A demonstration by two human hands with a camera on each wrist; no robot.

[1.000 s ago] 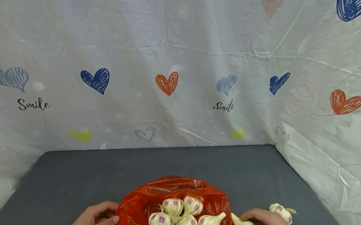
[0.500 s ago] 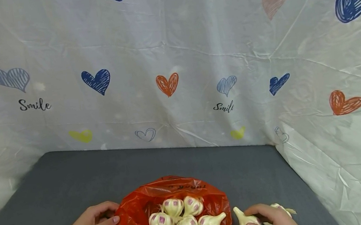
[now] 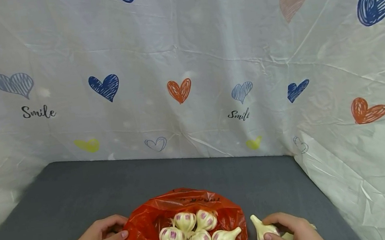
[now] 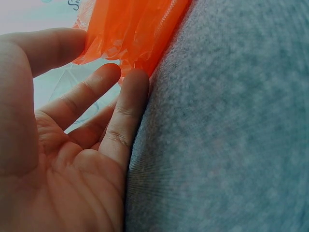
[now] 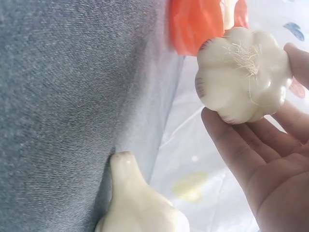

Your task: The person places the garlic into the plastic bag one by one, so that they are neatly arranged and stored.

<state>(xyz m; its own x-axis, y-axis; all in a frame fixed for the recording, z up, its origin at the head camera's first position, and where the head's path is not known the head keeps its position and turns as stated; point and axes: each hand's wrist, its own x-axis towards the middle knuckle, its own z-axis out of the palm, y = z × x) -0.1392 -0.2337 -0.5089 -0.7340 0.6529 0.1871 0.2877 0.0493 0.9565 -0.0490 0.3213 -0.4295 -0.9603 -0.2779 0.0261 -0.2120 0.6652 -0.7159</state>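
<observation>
An orange-red plastic bag [image 3: 139,228], mouth rolled wide, holds several garlic bulbs [image 3: 171,238] with purple-marked sides. At its left edge is my left hand [image 3: 102,237]; the left wrist view shows spread, nearly straight fingers [image 4: 118,116] with tips against the bag's side. My right hand [image 3: 294,230], right of the bag, grips another garlic bulb [image 5: 244,75] between thumb and fingers, its rooty base toward the wrist camera. A further garlic bulb [image 5: 145,208] lies on the grey surface below that hand, mostly hidden by it in the head view.
The dark grey tabletop [image 3: 141,175] reaches back to a white hanging sheet [image 3: 199,62] printed with hearts and "Smile". That sheet also borders the table at left and right.
My right hand has drawn its garlic bulb rightward, away from the bag's edge, and now covers most of the loose bulb. The left hand and the bag have stayed in place.
</observation>
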